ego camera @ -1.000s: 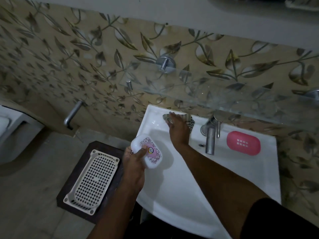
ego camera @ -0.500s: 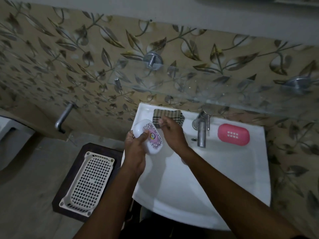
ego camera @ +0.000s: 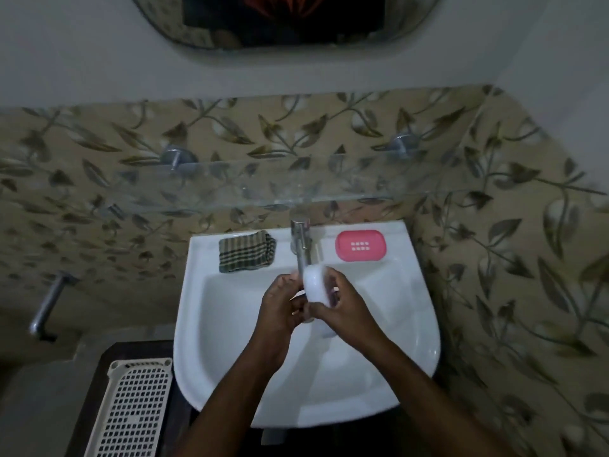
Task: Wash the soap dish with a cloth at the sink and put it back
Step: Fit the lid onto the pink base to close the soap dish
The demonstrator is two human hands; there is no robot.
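The job is at an early stage. The soap dish (ego camera: pixel 317 285) is over the basin of the sink (ego camera: pixel 395 324), just in front of the spout of the tap (ego camera: pixel 300 245), and both hands hold it. The left hand (ego camera: pixel 281 311) curls its fingers against the dish's left side and near end, and the right hand (ego camera: pixel 346 311) wraps round the right side with the fingers bent over the top edge. The cloth (ego camera: pixel 247 255) lies folded on the back left corner of the sink rim, with no hand on it, so the wiping is not yet begun. The rinse and the return of the dish are also left to do. In this dim light I cannot tell whether water is running from the tap.

The dish stands on its edge rather than flat. Its long axis runs from the tap toward the person, the near end swung a little to the right. A plain white face is turned up and to the left. A pink tray (ego camera: pixel 361 245) sits on the back right corner of the rim.
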